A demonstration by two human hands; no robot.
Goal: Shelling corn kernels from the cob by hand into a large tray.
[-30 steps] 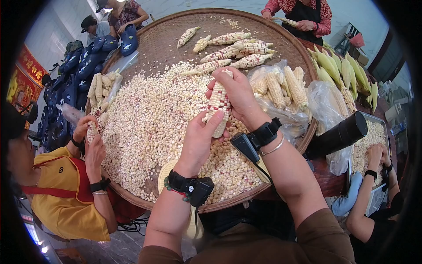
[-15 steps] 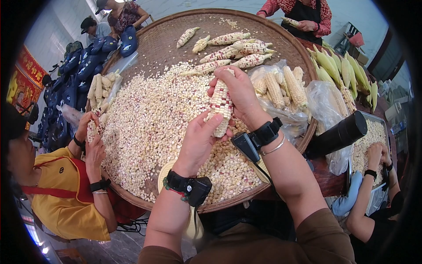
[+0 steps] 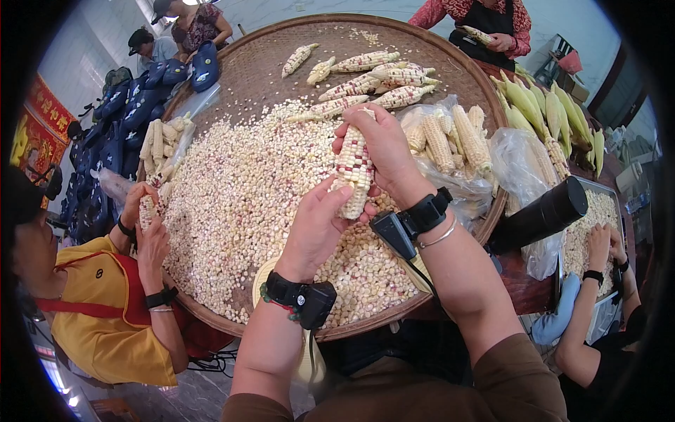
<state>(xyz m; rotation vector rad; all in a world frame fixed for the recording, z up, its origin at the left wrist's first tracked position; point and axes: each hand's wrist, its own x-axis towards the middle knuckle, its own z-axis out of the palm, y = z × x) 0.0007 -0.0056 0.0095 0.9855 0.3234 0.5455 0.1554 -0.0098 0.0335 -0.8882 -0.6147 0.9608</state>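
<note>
I hold a white-and-red speckled corn cob [image 3: 354,171] upright over a big round woven tray [image 3: 267,60]. My right hand [image 3: 383,151] grips the cob's upper part from the right. My left hand [image 3: 320,225] wraps its lower end, thumb against the kernels. Under both hands lies a wide heap of loose kernels [image 3: 239,204]. Both wrists carry black strapped devices.
Whole cobs [image 3: 365,81] lie at the tray's far side, and clear bags of cobs [image 3: 450,141] sit at its right rim. Husked green ears [image 3: 548,112] are stacked far right. A person in yellow [image 3: 105,309] shells corn at the left; other people work around.
The cob has shifted slightly lower and turned in my hands. My left thumb has moved up along the kernels. The person at the left keeps working their cob.
</note>
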